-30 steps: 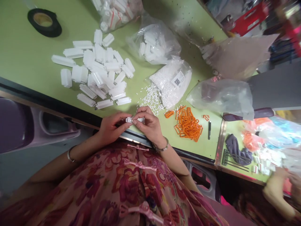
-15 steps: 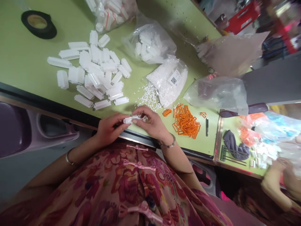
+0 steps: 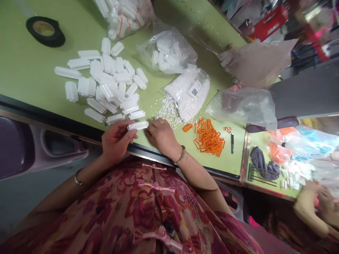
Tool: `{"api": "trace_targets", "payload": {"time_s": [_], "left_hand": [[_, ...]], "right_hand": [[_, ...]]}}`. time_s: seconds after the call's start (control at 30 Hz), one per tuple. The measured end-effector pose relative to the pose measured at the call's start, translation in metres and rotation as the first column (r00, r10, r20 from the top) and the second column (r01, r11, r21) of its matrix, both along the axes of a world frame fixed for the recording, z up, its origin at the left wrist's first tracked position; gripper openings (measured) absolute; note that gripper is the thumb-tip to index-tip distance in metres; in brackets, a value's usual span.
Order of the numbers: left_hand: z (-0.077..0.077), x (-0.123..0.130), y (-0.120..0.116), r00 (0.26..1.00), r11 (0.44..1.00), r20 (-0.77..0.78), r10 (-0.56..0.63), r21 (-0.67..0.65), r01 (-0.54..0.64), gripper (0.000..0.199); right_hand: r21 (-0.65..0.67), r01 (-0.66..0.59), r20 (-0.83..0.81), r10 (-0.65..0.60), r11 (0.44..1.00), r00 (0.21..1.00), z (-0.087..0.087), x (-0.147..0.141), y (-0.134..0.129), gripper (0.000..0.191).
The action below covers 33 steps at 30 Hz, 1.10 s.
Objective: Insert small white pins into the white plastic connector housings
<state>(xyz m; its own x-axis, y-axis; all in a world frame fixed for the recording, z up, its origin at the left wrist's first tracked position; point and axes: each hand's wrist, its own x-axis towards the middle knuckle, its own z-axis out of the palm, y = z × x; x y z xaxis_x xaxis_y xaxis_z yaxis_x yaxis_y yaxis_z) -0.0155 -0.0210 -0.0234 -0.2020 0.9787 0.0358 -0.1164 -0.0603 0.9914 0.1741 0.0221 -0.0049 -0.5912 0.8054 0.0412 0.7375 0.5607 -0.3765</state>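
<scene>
My left hand (image 3: 116, 141) pinches a slim white plastic housing (image 3: 138, 126) with a row of small holes along its face. It is held nearly level above the table's front edge. Close by on the right, my right hand (image 3: 163, 140) rests low on the table, fingers curled together and pointing down; its fingertips are hidden, so anything in them cannot be made out. Just beyond that hand lie scattered tiny white pegs (image 3: 169, 108), spilling from a clear bag (image 3: 186, 95) with a label. Similar white housings (image 3: 106, 76) form a loose pile to the left.
Orange plastic frames (image 3: 209, 139) are heaped to the right, near a black pen-like tool (image 3: 232, 143). A roll of black tape (image 3: 45, 31) lies far left. Plastic bags (image 3: 169, 51) line the back. At the adjoining table, another person's arms (image 3: 309, 208) work over white parts.
My hands have parted. The left moved slightly left and up with the housing, now tilted to show its holes. My right hand released it and dropped to the table beside the pegs.
</scene>
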Motion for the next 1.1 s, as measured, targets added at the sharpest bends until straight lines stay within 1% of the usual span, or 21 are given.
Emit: {"api": "trace_targets", "payload": {"time_s": [0.07, 0.1, 0.17, 0.23, 0.3, 0.33, 0.37, 0.5, 0.57, 0.67, 0.77, 0.87, 0.97, 1.1], "left_hand": [[0.002, -0.001, -0.001, 0.999, 1.000, -0.043, -0.012, -0.008, 0.011, 0.025], [0.002, -0.001, -0.002, 0.998, 1.000, -0.060, -0.017, -0.012, 0.016, 0.025], [0.004, -0.001, -0.002, 0.996, 0.999, -0.087, -0.036, -0.014, 0.035, 0.025], [0.004, -0.001, -0.003, 0.992, 0.998, -0.111, -0.065, -0.012, 0.064, 0.023], [0.003, -0.002, -0.003, 0.984, 0.995, -0.146, -0.101, -0.009, 0.100, 0.021], [0.002, -0.002, -0.003, 0.980, 0.994, -0.167, -0.113, -0.004, 0.114, 0.020], [0.001, -0.003, -0.004, 0.975, 0.992, -0.188, -0.120, 0.003, 0.123, 0.019], [-0.002, -0.004, -0.005, 0.956, 0.990, -0.263, -0.128, 0.024, 0.139, 0.019], [-0.002, -0.005, -0.006, 0.948, 0.990, -0.291, -0.126, 0.024, 0.139, 0.019], [-0.003, -0.004, -0.006, 0.943, 0.990, -0.311, -0.118, 0.036, 0.135, 0.018], [-0.005, -0.004, -0.005, 0.947, 0.989, -0.296, -0.127, 0.038, 0.144, 0.019], [-0.006, -0.005, -0.004, 0.954, 0.987, -0.260, -0.147, 0.022, 0.158, 0.019], [-0.006, -0.007, -0.003, 0.959, 0.983, -0.220, -0.178, -0.005, 0.182, 0.019], [-0.005, -0.010, -0.001, 0.959, 0.974, -0.176, -0.224, -0.024, 0.223, 0.018]], "right_hand": [[-0.008, 0.021, -0.005, -0.021, 1.000, 1.000, 0.001, -0.001, 0.002, 0.020], [-0.021, 0.042, -0.049, -0.043, 0.999, 0.998, 0.003, 0.001, 0.003, 0.018], [-0.082, 0.107, -0.217, -0.123, 0.991, 0.968, 0.009, 0.009, 0.004, 0.012], [-0.207, 0.142, -0.419, -0.219, 0.968, 0.881, 0.017, 0.017, 0.001, 0.005], [-0.320, 0.120, -0.554, -0.289, 0.940, 0.781, 0.024, 0.020, -0.003, 0.006], [-0.340, 0.100, -0.589, -0.295, 0.935, 0.753, 0.026, 0.020, -0.005, 0.008], [-0.331, 0.082, -0.607, -0.279, 0.940, 0.744, 0.027, 0.018, -0.007, 0.010], [-0.213, 0.076, -0.582, -0.189, 0.974, 0.791, 0.023, 0.007, -0.009, 0.005], [-0.202, 0.081, -0.560, -0.183, 0.976, 0.808, 0.019, 0.005, -0.008, 0.003], [-0.188, 0.054, -0.557, -0.152, 0.981, 0.817, 0.016, 0.006, -0.007, 0.006], [-0.129, 0.046, -0.534, -0.109, 0.991, 0.838, 0.015, 0.007, -0.010, 0.011], [-0.022, 0.056, -0.461, -0.059, 0.998, 0.885, 0.012, 0.007, -0.017, 0.020], [0.073, 0.010, -0.383, 0.019, 0.997, 0.924, 0.006, 0.009, -0.023, 0.027], [0.096, -0.040, -0.289, 0.067, 0.995, 0.955, 0.000, 0.013, -0.026, 0.029]]}}
